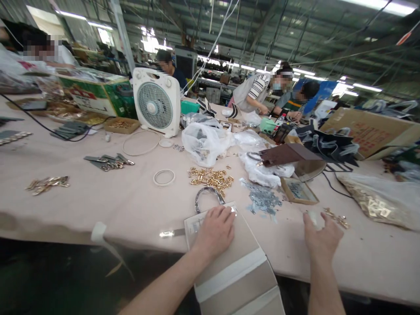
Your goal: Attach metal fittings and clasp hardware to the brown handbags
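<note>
A beige handbag [243,236] with pale strips across it lies at the table's front edge, its lower end hanging over. My left hand [216,227] is closed over its top end, fingers together and bent; the thumb is hidden. A dark wrapped handle [205,192] loops up beyond the fingers, and a strap with a shiny metal end [167,234] sticks out left. My right hand [321,234] is over the table to the right, thumb and fingers apart. A small whitish blurred item [315,220] shows between them, beside some gold metal fittings [341,218].
Gold fittings [213,179] and grey metal pieces [262,199] lie in piles beyond the handbag. A tape roll [164,177], a box fan [156,101], plastic bags [206,142], a small tray [299,190] and a brown bag [288,155] stand around. Several people work farther back.
</note>
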A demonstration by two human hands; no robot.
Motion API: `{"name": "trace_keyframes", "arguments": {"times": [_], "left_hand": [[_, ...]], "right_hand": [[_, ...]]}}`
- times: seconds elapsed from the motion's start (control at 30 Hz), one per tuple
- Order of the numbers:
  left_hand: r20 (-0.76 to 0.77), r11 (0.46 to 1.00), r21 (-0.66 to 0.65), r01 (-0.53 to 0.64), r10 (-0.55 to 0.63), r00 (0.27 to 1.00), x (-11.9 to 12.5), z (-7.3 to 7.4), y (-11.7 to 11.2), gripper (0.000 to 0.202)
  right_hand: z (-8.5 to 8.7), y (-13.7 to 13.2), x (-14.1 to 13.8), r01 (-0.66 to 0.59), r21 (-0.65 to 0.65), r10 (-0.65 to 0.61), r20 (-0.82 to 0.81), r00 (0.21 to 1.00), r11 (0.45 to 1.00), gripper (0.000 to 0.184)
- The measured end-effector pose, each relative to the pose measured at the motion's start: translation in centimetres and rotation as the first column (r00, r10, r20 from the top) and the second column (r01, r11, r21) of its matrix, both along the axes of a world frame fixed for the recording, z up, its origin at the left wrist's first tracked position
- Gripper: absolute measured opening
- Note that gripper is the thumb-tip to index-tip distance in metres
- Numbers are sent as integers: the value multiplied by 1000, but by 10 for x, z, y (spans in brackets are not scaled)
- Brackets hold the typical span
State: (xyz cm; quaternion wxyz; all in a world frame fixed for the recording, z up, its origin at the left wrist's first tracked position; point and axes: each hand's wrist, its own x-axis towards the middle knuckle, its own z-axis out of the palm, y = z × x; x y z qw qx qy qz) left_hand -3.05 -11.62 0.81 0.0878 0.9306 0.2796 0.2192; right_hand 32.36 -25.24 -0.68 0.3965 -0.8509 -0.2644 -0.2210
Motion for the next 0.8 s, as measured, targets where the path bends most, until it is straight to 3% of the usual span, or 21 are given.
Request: {"name": "trace_keyframes", "arguments": {"times": [0.1, 0.2, 0.23, 0.3, 0.37, 0.43, 0.47, 0.5, 0.53, 0.6, 0.7, 0.8], "left_hand": [[-3, 1000, -4, 1, -1, 1000, -1, 1, 0, 37], [-5, 1000, -7, -8, 8, 1000, 0, 2, 0, 36], [-5, 1000, -5, -9, 9, 1000, 0, 2, 0, 36], [-5, 1000, -2, -10, 10, 1000, 0, 3, -1, 36], [-1, 1000, -1, -12, 12, 1000, 1, 3, -2, 36], [3, 1000, -3, -15, 15, 1000, 1, 2, -2, 35], [5, 1000, -4, -16, 16, 1000, 1, 2, -2, 35], [7, 1000, -5, -17, 17, 1000, 1, 2, -2, 35], [9, 1000, -7, -19, 19, 1000, 1, 1, -2, 36], [13, 1000, -14, -22, 22, 1000, 1, 1, -2, 36], [19, 999, -27, -18, 18, 1000, 1, 2, -2, 36], [24, 999, -45, -16, 17, 1000, 0, 5, -2, 34]], "right_hand": [[-8, -12, 39, 33, -237, -60, -106, 993, 971, 92], [-8, -13, 53, 13, -349, -116, -278, 954, 937, 65], [-5, -10, 52, 4, -299, -111, -343, 933, 954, 54], [2, 1, 43, -33, -56, 3, -478, 879, 998, 40], [12, 18, 23, -105, 216, 210, -555, 805, 971, 42], [22, 39, -9, -201, 419, 432, -583, 688, 886, 48], [27, 50, -29, -231, 601, 616, -578, 535, 765, 48], [32, 62, -50, -208, 764, 772, -517, 369, 611, 49], [36, 74, -72, -160, 854, 853, -444, 272, 496, 51], [42, 96, -113, -106, 924, 920, -346, 182, 368, 47], [42, 121, -159, -123, 941, 938, -290, 192, 316, 31], [33, 130, -179, -181, 932, 930, -264, 257, 314, 25]]}}
